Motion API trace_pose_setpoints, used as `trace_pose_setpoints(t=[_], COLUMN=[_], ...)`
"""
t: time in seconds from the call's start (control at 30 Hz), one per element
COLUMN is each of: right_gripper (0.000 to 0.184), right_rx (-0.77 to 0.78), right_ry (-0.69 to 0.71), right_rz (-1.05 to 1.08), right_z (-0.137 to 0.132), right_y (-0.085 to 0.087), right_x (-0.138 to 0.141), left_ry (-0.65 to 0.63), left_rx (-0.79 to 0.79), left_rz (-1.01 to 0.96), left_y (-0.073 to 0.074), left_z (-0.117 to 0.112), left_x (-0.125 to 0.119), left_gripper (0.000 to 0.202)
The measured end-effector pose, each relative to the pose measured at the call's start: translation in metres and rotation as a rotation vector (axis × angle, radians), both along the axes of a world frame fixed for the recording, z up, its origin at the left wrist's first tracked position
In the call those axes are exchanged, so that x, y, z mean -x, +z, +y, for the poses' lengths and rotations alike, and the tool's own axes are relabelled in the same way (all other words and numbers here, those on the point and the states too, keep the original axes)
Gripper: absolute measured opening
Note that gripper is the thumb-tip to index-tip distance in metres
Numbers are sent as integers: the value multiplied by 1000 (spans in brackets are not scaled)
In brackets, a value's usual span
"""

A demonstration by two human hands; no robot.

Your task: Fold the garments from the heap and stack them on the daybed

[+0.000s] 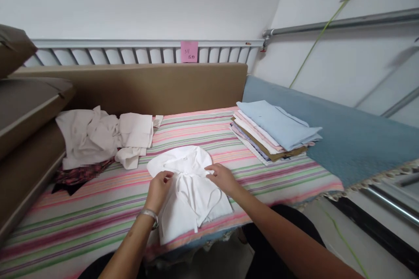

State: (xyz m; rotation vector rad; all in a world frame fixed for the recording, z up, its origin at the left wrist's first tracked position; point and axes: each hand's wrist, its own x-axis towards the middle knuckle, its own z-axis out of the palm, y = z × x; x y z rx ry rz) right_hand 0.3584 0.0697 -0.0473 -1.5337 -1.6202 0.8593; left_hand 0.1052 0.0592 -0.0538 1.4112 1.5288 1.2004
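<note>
A white blouse [193, 205] with a wide collar and thin tie strings lies folded in front of me on a striped cloth. My left hand [160, 189] is at the left edge of its collar, thumb and forefinger pinched on the fabric. On the opposite side, the fingers of my right hand [222, 178] grip the right part of the collar. The strings trail loosely down the front of the blouse between my hands. A silver bracelet circles my left wrist.
A stack of folded garments [271, 124] topped by a light blue one sits to the right. Crumpled off-white clothing [94, 135] lies left, over a dark patterned garment [81, 174]. Cardboard boxes [26, 109] border the left, and a brown board [157, 89] stands behind. The striped cloth [81, 226] ends near my knees.
</note>
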Motion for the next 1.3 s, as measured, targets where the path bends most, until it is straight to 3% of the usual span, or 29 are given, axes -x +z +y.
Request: trace_pose_setpoints(t=[0.13, 0.23, 0.37, 0.53, 0.63, 0.7, 0.9, 1.1, 1.3], right_gripper=[37, 23, 3, 10, 17, 18, 21, 21, 12], right_rx=[-9, 29, 75, 206, 271, 259, 20, 15, -68], right_ry=[69, 15, -46, -92, -145, -153, 76, 123, 41], right_rz=[-298, -321, -247, 100, 296, 289, -272, -580, -510], right_z=[2, 3, 4, 9, 11, 11, 0, -2, 2], right_y=[-7, -8, 2, 14, 15, 17, 19, -2, -2], right_x=[5, 7, 7, 11, 17, 21, 29, 13, 4], left_ry=[-87, -89, -72, -109, -140, -136, -118, -48, -34], left_rx=[3, 9, -43, 89, 185, 215, 348, 330, 284], left_rz=[98, 175, 257, 408, 237, 102, -250, -923, -850], left_y=[-1, -4, -10, -4, 2, 6, 16, 23, 10], left_z=[5, 1, -8, -9, 1, 8, 21, 25, 29], left_x=[-11, -20, -33, -33, -20, -10, 2, 1, -2], left_gripper=[5, 18, 27, 15, 9, 7, 13, 38, 52])
